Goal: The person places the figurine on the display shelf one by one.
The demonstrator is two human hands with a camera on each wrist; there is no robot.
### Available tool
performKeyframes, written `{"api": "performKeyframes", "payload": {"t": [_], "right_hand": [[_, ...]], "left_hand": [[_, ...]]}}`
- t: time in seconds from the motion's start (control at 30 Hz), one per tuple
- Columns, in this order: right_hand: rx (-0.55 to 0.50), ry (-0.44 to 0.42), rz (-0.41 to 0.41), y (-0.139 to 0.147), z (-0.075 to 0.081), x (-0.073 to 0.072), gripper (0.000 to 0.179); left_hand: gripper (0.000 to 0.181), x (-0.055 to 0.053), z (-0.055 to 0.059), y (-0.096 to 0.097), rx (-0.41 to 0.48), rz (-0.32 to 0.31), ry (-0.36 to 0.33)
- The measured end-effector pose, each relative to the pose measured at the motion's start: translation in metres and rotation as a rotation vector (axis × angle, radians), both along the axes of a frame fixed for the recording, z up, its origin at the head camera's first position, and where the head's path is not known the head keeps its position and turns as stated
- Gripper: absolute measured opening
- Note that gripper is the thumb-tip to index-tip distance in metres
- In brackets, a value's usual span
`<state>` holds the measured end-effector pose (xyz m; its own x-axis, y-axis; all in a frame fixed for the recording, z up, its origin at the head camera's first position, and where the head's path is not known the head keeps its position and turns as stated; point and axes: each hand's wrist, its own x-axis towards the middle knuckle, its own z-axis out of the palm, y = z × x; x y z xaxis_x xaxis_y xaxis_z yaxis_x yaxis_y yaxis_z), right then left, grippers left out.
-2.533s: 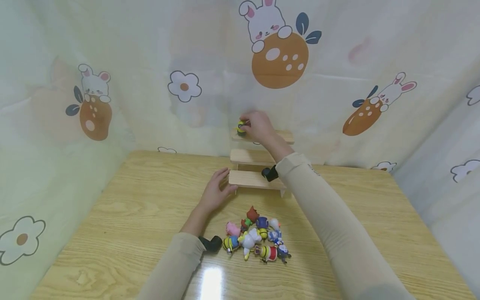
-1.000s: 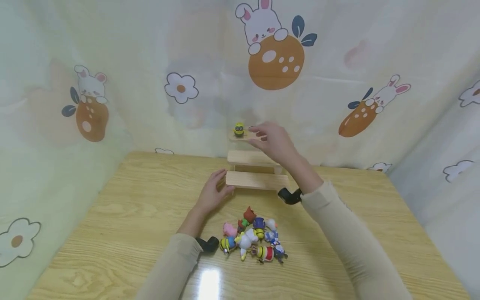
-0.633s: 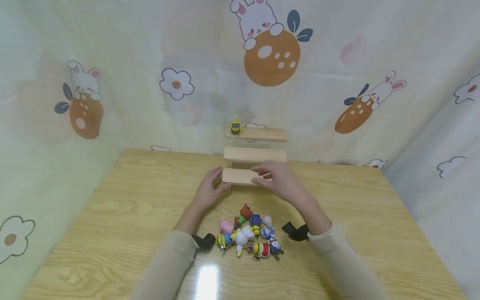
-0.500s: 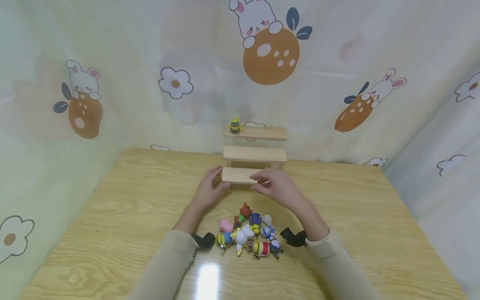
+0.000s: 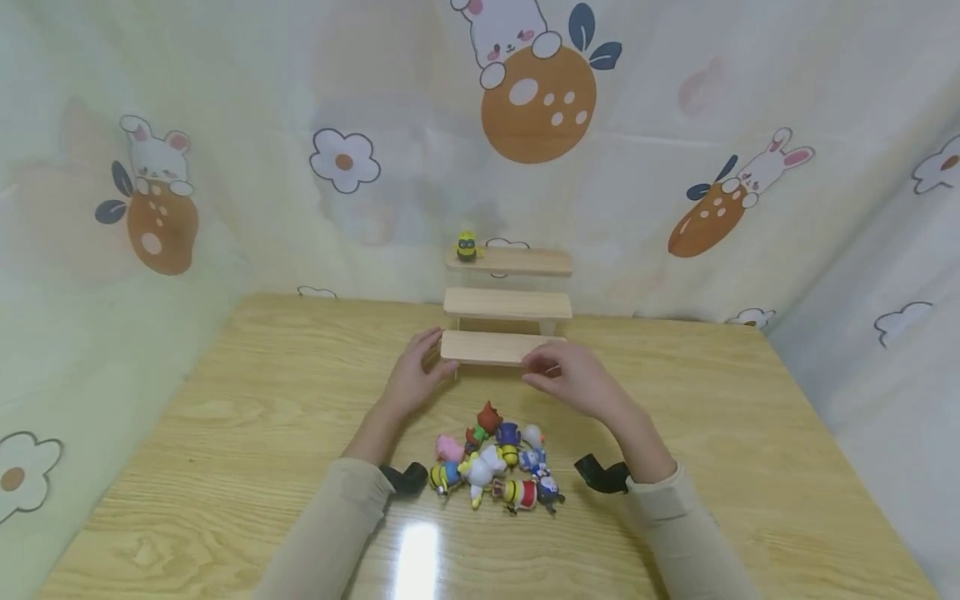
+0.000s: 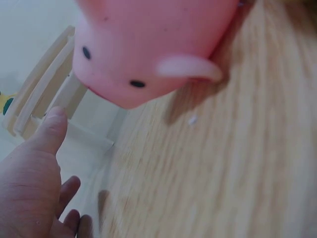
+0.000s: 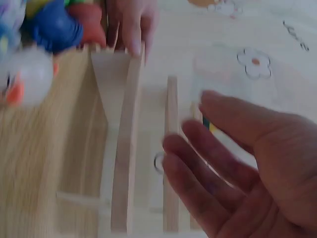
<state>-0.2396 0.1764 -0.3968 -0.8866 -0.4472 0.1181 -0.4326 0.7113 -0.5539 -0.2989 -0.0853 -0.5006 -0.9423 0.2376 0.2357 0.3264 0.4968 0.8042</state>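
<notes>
A three-step wooden display shelf (image 5: 495, 348) stands at the back of the table. On the left end of its top step sits a small yellow minion figure (image 5: 467, 247). My left hand (image 5: 412, 377) rests at the left end of the lowest step, fingers extended, thumb by its front edge. My right hand (image 5: 573, 379) is at that step's right end, its fingers loosely bent; in the right wrist view the palm holds nothing. In front of the shelf lies a pile of small toy figures, among them a pink pig (image 6: 153, 49), a white figure (image 5: 480, 468) and a red fox-like figure (image 5: 489, 418).
A patterned curtain (image 5: 405, 208) hangs close behind the shelf and along both sides. Black wrist mounts (image 5: 600, 475) stick out inward from both sleeves, the left one close to the pile. The wooden table (image 5: 262, 400) extends to either side.
My right hand has let go of the minion figure on the top step, drawn back, and come down to the right end of the lowest step. My left hand has stayed at the shelf.
</notes>
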Motion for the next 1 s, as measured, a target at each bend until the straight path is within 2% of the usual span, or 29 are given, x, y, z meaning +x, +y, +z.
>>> {"api": "performKeyframes", "payload": {"t": [0.1, 0.3, 0.53, 0.67, 0.9, 1.0], "right_hand": [[0.044, -0.046, 0.061, 0.008, 0.001, 0.0, 0.014], [0.133, -0.24, 0.185, 0.011, -0.002, 0.002, 0.02], [0.201, -0.386, 0.197, 0.003, -0.015, 0.008, 0.031], [0.226, -0.404, 0.196, 0.001, -0.02, 0.009, 0.033], [0.279, -0.357, 0.276, -0.001, -0.027, 0.01, 0.031], [0.3, -0.346, 0.282, -0.002, -0.03, 0.009, 0.029]], "left_hand": [[0.072, -0.001, 0.002, -0.001, -0.002, 0.005, 0.003], [0.071, -0.002, 0.003, -0.002, -0.006, 0.006, -0.001], [0.071, 0.0, 0.002, 0.0, -0.004, -0.001, -0.012], [0.07, 0.0, 0.001, 0.002, -0.008, -0.006, -0.016], [0.07, 0.002, 0.002, 0.002, 0.0, 0.002, -0.028], [0.07, 0.002, 0.003, 0.0, -0.003, -0.001, -0.03]]}}
